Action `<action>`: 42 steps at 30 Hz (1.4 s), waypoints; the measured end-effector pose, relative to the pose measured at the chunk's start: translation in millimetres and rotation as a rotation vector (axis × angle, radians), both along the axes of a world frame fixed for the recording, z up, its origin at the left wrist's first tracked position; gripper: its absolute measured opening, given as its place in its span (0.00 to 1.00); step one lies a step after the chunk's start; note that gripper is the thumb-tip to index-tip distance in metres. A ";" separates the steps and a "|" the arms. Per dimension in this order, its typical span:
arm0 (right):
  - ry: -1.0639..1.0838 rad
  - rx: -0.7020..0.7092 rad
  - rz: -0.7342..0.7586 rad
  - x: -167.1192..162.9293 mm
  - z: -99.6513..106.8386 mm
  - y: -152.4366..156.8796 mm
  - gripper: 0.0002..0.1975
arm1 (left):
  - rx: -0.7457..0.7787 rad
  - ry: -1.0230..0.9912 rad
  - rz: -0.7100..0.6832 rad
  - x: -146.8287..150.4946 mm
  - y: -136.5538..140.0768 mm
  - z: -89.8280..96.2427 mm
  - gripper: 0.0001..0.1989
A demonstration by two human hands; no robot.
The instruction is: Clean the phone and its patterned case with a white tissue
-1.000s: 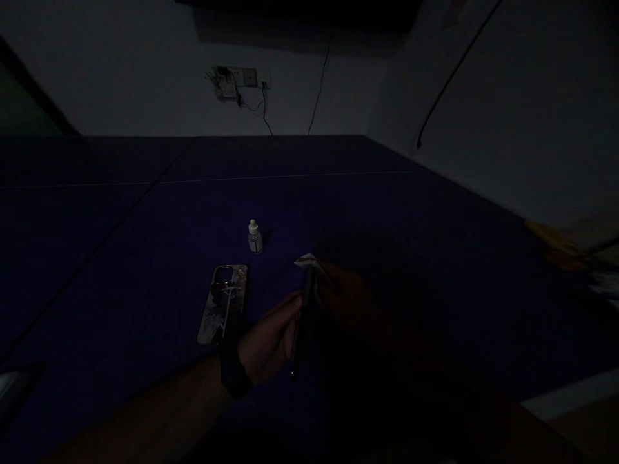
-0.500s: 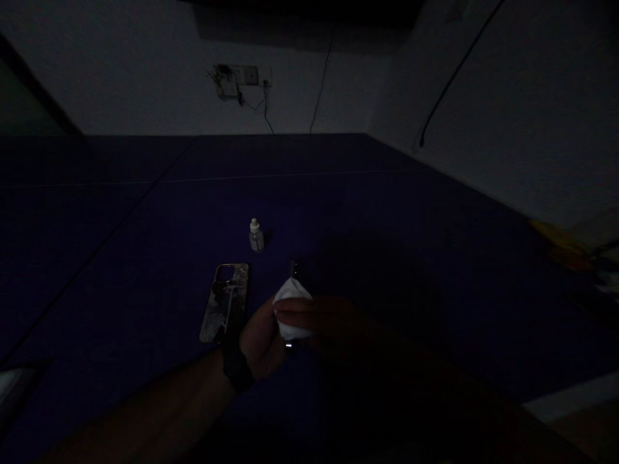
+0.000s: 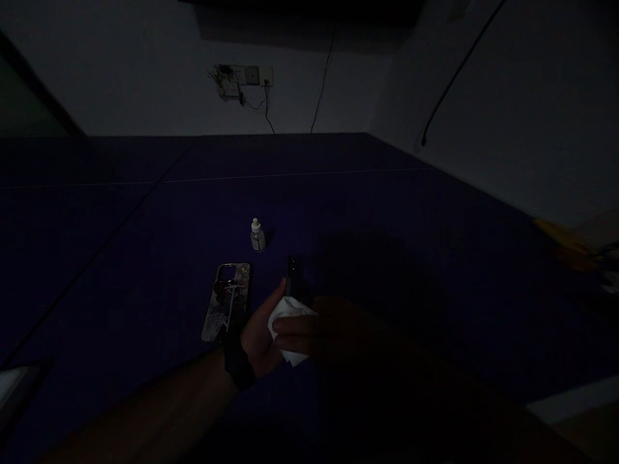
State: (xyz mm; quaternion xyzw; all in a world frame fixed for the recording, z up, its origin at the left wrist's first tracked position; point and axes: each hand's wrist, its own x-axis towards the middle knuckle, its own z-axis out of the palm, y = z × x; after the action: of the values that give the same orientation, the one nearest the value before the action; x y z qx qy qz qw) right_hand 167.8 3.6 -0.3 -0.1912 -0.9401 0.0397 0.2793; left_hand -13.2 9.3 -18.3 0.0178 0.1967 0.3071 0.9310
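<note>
In the dim light my left hand (image 3: 260, 336), with a dark band on its wrist, is closed around a dark phone (image 3: 293, 285). The phone's upper end, with a small glint like a camera lens, sticks out past my fingers. My right hand (image 3: 309, 330) presses a crumpled white cloth (image 3: 288, 307) onto the phone's lower part, its fingers lying over the cloth. A patterned phone case (image 3: 226, 303) lies left of my left hand. Beyond the case a small dropper bottle (image 3: 258, 241) with a white cap stands upright.
All this is on a dark blue table (image 3: 145, 258) with seams across it. Sockets (image 3: 252, 75) with plugs and cords are on the wall behind. A yellow item (image 3: 563, 237) lies at the right edge, and a pale-topped object (image 3: 17, 383) at the lower left.
My right hand and the white cloth have slid down the phone towards me. More of the phone's upper end shows now, and the bright glint below the cloth is gone.
</note>
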 end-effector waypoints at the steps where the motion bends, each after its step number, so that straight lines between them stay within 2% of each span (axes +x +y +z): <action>1: 0.010 0.013 0.009 0.1 -0.1 3.9 0.18 | -0.005 0.024 0.044 0.7 -0.2 -1.6 0.18; 3: 0.045 0.008 0.023 0.0 -2.7 13.2 0.19 | 0.025 0.130 0.120 2.4 -0.5 -2.3 0.12; 6: 0.120 -0.068 -0.019 0.2 -9.9 24.6 0.21 | 0.118 0.257 0.111 4.7 0.0 -1.2 0.11; 9: 0.140 -0.084 -0.003 0.8 -12.8 25.2 0.21 | 0.117 0.179 0.091 5.2 0.4 -2.0 0.10; 13: 0.091 0.015 0.133 0.0 -6.1 11.1 0.17 | 0.055 -0.023 0.025 3.3 -1.3 -3.1 0.21; 16: 0.045 0.038 0.155 -3.9 0.2 1.0 0.15 | 0.114 -0.035 -0.117 1.2 -2.5 -1.0 0.27; 18: 0.039 0.035 0.137 -6.9 3.4 -2.4 0.14 | 0.171 -0.002 -0.163 -0.1 -2.6 0.4 0.29; 22: 0.037 0.056 0.126 -9.0 9.1 -3.6 0.13 | 0.150 0.073 -0.075 -2.5 -1.3 0.9 0.25; 26: 0.033 0.189 0.110 -5.1 10.1 -1.1 0.13 | 0.100 -0.039 -0.062 -0.7 -0.3 -1.8 0.20; 29: 0.042 0.237 0.031 -0.1 4.2 7.2 0.15 | 0.142 -0.011 0.083 5.6 -0.9 -2.9 0.11; 32: 0.104 0.192 -0.043 4.5 -4.9 20.2 0.17 | 0.209 0.082 0.144 11.0 -3.3 -0.1 0.07; 37: 0.196 0.029 -0.133 7.4 -14.2 33.9 0.21 | 0.328 0.254 0.016 8.8 -7.6 9.7 0.14; 42: 0.279 -0.095 -0.237 8.1 -14.7 33.2 0.25 | 0.371 0.302 -0.016 5.9 -8.8 13.0 0.17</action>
State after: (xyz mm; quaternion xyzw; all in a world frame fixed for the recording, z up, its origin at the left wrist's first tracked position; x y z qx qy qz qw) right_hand 175.8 36.8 -15.0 -0.3061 -0.8603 0.0772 0.4003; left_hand -7.3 0.5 -5.3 0.2360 0.2739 0.3245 0.8740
